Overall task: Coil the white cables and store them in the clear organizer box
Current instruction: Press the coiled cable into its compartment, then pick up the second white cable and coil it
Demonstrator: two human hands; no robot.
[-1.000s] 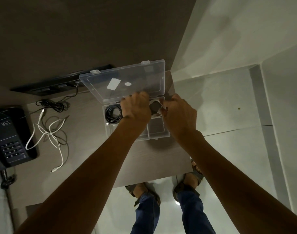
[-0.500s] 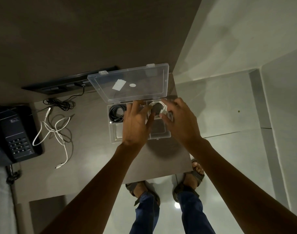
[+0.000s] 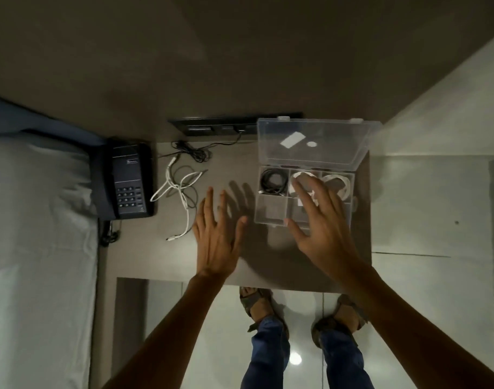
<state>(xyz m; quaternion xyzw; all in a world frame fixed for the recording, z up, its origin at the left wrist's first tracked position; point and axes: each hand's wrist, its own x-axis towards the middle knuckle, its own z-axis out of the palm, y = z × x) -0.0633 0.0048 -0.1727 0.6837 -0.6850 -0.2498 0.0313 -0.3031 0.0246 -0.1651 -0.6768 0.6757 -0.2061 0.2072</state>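
Clear plastic organizer box (image 3: 271,213) at 2 o'clock, two coiled white cables (image 3: 339,182) inside, one loose white cable (image 3: 181,192) at 10 o'clock beside black telephone (image 3: 128,179), left hand (image 3: 216,234) and right hand (image 3: 323,226) spread, empty.

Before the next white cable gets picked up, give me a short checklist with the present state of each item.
1. Left hand free: ok, open and empty.
2. Right hand free: ok, open over the organizer box.
3. Lid open: ok.
4. Loose white cable reachable on the table: ok, uncoiled, beside the telephone.
5. Empty compartment left: ok, front left looks empty.
6. Stored white coils fully seated: cannot tell.
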